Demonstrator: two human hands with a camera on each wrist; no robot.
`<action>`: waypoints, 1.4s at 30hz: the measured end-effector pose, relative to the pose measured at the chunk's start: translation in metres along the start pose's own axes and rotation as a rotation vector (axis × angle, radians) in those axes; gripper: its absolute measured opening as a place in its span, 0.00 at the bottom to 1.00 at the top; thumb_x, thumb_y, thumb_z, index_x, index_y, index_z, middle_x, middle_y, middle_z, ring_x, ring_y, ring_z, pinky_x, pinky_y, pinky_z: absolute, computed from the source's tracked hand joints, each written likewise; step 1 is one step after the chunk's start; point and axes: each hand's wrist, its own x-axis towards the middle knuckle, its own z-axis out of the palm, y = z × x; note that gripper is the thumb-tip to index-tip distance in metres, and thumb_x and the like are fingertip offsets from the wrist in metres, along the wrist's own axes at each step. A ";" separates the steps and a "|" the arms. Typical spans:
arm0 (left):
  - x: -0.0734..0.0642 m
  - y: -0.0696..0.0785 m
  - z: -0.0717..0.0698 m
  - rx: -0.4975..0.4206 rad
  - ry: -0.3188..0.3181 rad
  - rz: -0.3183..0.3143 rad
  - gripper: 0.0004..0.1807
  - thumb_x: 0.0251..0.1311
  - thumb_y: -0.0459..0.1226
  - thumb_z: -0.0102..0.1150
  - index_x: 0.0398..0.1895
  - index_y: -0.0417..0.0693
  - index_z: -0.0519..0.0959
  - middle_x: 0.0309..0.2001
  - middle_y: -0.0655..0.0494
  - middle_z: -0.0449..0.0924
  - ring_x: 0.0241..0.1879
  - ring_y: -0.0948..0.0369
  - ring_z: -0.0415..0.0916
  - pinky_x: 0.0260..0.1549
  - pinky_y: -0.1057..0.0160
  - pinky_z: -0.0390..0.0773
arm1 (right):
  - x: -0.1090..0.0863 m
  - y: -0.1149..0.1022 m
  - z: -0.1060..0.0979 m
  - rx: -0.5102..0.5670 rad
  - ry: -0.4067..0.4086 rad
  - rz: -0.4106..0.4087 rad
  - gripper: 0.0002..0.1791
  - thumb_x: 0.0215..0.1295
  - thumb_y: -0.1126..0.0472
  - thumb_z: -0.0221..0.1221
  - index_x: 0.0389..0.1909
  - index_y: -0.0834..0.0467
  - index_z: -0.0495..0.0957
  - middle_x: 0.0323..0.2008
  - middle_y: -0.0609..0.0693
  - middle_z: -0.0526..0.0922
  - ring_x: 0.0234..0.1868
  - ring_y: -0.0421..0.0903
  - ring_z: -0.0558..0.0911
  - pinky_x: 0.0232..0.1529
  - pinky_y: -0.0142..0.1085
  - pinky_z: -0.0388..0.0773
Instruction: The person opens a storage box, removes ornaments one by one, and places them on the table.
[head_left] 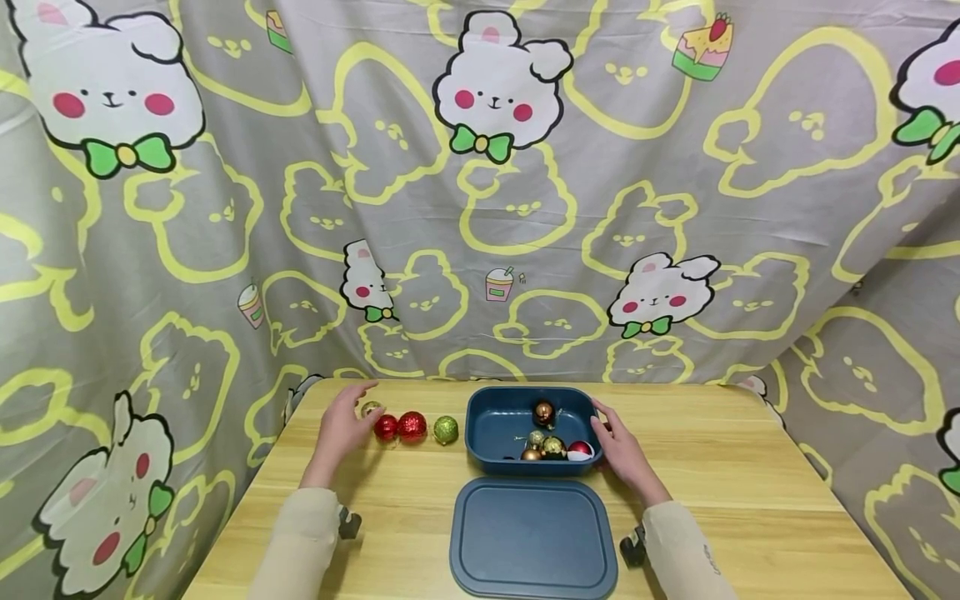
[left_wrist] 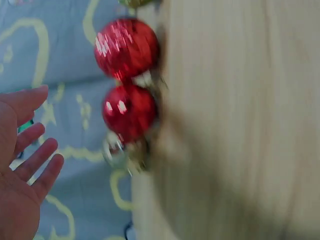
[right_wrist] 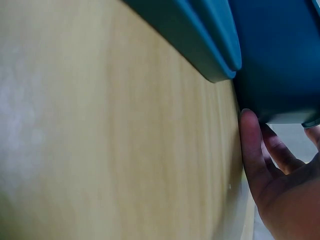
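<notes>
My left hand (head_left: 347,428) reaches beside a row of Christmas baubles, fingers spread; a gap separates it from them in the left wrist view. The row has a pale gold bauble (head_left: 371,409), a small red bauble (head_left: 386,428), a larger red bauble (head_left: 412,427) and a green bauble (head_left: 446,429). At the right end of a dark blue box (head_left: 495,467), my right hand (head_left: 621,446) holds its side, with fingertips at the rim and low on the wall. Inside lie several baubles, among them a brown one (head_left: 543,412) and a red-and-white one (head_left: 580,450).
A blue-grey lid (head_left: 534,537) lies flat in front of the box on the wooden table (head_left: 757,483). Behind the table's far edge hangs a patterned grey curtain (head_left: 420,200), which also runs along both sides.
</notes>
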 end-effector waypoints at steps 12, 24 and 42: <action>0.011 0.070 0.031 -0.059 0.003 0.182 0.28 0.62 0.37 0.73 0.65 0.47 0.79 0.60 0.43 0.81 0.58 0.45 0.80 0.54 0.41 0.81 | 0.001 0.000 0.000 -0.014 -0.003 -0.010 0.29 0.84 0.44 0.43 0.81 0.45 0.57 0.59 0.68 0.76 0.33 0.50 0.81 0.26 0.41 0.84; 0.017 0.124 0.089 -0.125 -0.125 0.252 0.25 0.66 0.40 0.70 0.66 0.50 0.79 0.61 0.49 0.81 0.57 0.46 0.80 0.55 0.46 0.82 | 0.004 0.003 -0.001 -0.013 -0.005 -0.002 0.28 0.85 0.44 0.42 0.81 0.42 0.57 0.61 0.67 0.76 0.38 0.52 0.81 0.29 0.41 0.85; 0.023 0.179 0.160 -0.074 -0.387 0.159 0.27 0.73 0.45 0.61 0.74 0.54 0.72 0.73 0.53 0.72 0.68 0.52 0.75 0.64 0.47 0.78 | 0.005 0.002 -0.003 0.001 -0.019 0.003 0.29 0.84 0.43 0.43 0.81 0.42 0.56 0.62 0.68 0.75 0.37 0.52 0.81 0.28 0.42 0.85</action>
